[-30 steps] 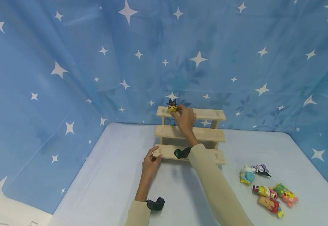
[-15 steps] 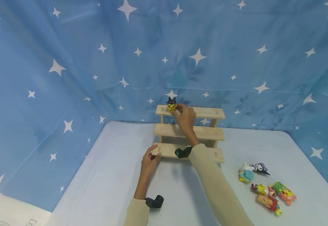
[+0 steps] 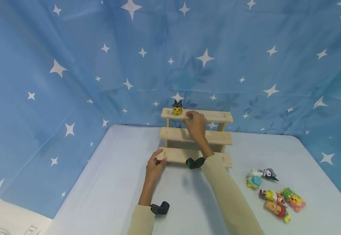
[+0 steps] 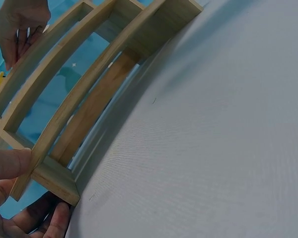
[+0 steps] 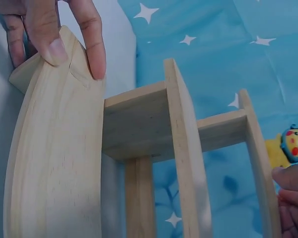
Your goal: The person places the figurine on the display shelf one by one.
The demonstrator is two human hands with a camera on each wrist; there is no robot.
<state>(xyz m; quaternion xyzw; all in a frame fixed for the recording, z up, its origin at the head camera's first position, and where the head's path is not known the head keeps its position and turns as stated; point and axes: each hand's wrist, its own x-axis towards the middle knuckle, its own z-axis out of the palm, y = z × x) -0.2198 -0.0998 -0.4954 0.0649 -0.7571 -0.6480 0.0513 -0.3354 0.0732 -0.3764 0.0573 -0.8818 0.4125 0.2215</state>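
Left hand (image 3: 155,167) grips the shelf (image 3: 182,134) at its bottom-left end; right hand (image 3: 196,123), empty, is beside 1 figure (image 3: 177,108) atop the shelf; placing seems finished; next calls for careful withdrawal.

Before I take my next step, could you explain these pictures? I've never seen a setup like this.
There is no robot here: a person is working with bare hands. The wide picture comes from a camera on the head, looking forward and down; the two closer ones come from the left and right wrists.

The left hand grips the left end of the lowest step of a three-step wooden stand. The right hand holds nothing; it is at the top step, beside a yellow toy figure standing there. The head view shows a small gap between them.

More toy figures lie on the white surface, to the right of the stand.
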